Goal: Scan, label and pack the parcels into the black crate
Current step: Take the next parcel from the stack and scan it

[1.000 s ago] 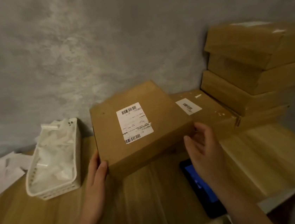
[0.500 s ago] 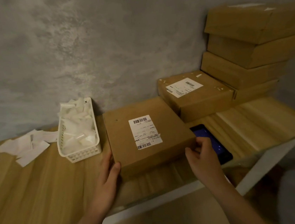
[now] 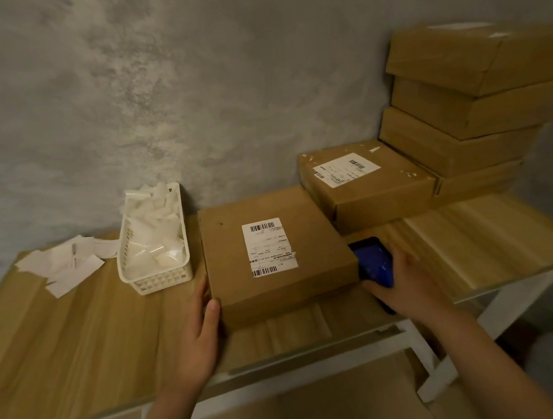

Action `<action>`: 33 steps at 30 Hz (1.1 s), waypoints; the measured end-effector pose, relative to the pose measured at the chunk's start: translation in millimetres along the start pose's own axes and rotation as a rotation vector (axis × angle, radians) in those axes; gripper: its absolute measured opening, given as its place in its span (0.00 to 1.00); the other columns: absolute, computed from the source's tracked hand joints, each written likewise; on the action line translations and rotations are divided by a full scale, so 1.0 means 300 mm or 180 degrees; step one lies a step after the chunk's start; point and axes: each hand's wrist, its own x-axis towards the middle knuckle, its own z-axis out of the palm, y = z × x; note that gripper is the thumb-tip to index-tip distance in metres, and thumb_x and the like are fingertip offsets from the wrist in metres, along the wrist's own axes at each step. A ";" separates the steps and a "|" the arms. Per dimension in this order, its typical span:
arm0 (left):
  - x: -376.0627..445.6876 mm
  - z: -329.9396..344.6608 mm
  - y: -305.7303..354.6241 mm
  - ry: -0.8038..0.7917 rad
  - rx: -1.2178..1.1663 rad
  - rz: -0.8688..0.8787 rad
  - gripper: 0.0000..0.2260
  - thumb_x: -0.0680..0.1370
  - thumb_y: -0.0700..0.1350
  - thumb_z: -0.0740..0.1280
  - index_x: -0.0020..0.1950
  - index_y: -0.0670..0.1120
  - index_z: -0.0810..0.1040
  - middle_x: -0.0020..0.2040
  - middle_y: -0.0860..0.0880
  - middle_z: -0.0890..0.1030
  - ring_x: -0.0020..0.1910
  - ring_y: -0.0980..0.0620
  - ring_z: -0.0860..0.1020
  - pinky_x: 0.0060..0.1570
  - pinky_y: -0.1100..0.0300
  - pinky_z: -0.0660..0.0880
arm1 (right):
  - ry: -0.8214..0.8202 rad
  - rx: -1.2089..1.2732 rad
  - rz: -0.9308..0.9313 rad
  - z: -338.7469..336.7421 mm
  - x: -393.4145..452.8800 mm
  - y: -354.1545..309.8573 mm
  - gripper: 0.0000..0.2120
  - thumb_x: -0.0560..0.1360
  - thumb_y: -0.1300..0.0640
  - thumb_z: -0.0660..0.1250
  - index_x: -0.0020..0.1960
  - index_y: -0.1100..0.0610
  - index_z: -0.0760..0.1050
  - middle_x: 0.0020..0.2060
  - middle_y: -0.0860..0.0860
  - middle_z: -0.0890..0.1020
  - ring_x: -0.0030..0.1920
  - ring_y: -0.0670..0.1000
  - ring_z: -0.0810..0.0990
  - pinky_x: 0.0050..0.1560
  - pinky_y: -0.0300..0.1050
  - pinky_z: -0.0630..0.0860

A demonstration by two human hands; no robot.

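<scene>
Cardboard, plain brown: the parcel (image 3: pixel 278 254) lies flat near the front edge of the desk (image 3: pixel 76 335), between my two hands, its white barcode label (image 3: pixel 269 246) facing up with its long axis running from front to back.

My left hand (image 3: pixel 197 328) rests open against the parcel's front left corner, thumb on the side wall, gripping nothing. My right hand (image 3: pixel 404 281) is just beside the parcel's right side, fingers curled over a dark handheld device with a blue screen (image 3: pixel 374 262), probably the scanner; motion blur hides whether I am gripping it or only touching it.

The device lies just right of the label, so my right hand is the nearer one for scanning.

Toward the back right corner of the desk sit another labelled box (image 3: pixel 368 181) and a stack of plain boxes (image 3: pixel 469 101). A white basket (image 3: pixel 155 243) stands to the parcel's left. The black crate is out of sight.
</scene>
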 end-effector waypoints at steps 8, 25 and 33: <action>0.001 0.007 -0.016 0.0050 0.0058 -0.0069 0.27 0.75 0.70 0.53 0.74 0.66 0.63 0.71 0.61 0.70 0.70 0.63 0.68 0.69 0.57 0.64 | -0.0293 -0.0162 -0.0304 0.021 0.063 0.072 0.56 0.57 0.29 0.69 0.76 0.43 0.46 0.72 0.53 0.67 0.67 0.57 0.70 0.63 0.58 0.73; 0.003 0.004 -0.021 -0.0046 -0.0387 -0.0152 0.27 0.72 0.74 0.59 0.71 0.70 0.66 0.71 0.58 0.72 0.71 0.55 0.70 0.72 0.42 0.66 | -0.0398 0.0159 -0.0735 -0.326 -0.062 -0.212 0.42 0.69 0.44 0.75 0.75 0.48 0.54 0.68 0.49 0.69 0.56 0.48 0.71 0.45 0.39 0.72; -0.001 0.012 -0.002 -0.0030 -0.0241 -0.0048 0.25 0.76 0.67 0.55 0.74 0.64 0.63 0.72 0.58 0.71 0.70 0.61 0.69 0.70 0.56 0.65 | -0.0881 -0.0242 -0.0995 -0.371 -0.158 -0.373 0.36 0.67 0.37 0.73 0.69 0.44 0.60 0.54 0.43 0.70 0.48 0.45 0.75 0.39 0.37 0.74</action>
